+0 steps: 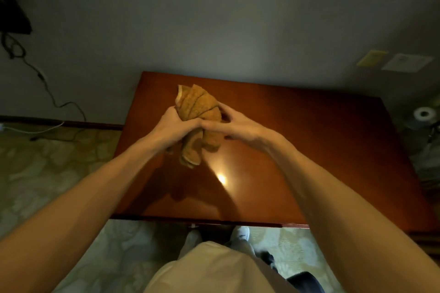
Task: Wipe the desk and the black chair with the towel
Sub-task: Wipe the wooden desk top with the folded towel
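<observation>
Black cable trails down the grey wall at left. The left hand grips the bunched tan terry towel, fingers curled round it; the right hand holds its other side with bent fingers, both over the glossy reddish-brown wooden desk.

Grey wall above pale patterned floor.

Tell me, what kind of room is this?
Probably a hotel or guest room, though that is a guess: a polished wooden desk stands against a plain wall, patterned carpet covers the floor, and paper notices are stuck to the wall.
</observation>
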